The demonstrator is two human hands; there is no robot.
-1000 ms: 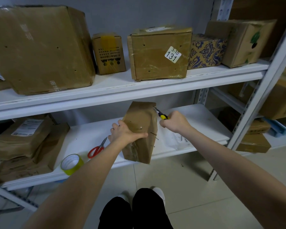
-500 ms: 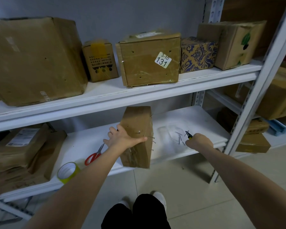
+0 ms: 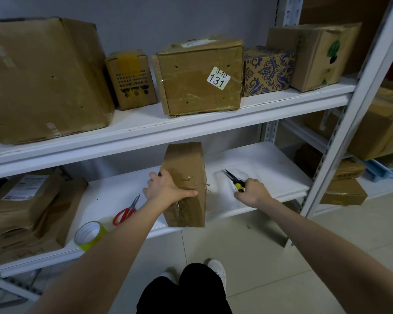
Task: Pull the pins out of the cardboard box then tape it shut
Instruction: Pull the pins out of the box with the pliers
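Note:
A narrow brown cardboard box [image 3: 186,164] stands on end on the lower white shelf [image 3: 270,168]. Several metal pins [image 3: 205,184] stick out of its front and right side. My left hand [image 3: 166,189] grips the box's left edge, thumb across the front face. My right hand [image 3: 251,192] holds yellow-handled pliers [image 3: 233,179] to the right of the box, with the jaws pointing up and left toward the pins but apart from them. A roll of yellow tape [image 3: 90,234] lies at the shelf's front edge on the left.
Red-handled scissors [image 3: 125,213] lie on the shelf left of the box. Brown parcels [image 3: 25,200] are stacked at the far left. The upper shelf [image 3: 168,132] carries several boxes close overhead. A grey upright post [image 3: 340,132] stands at the right.
My right hand went from the box's top right out to the right over the shelf, then came back toward the box with the pliers raised. My left hand kept hold of the box.

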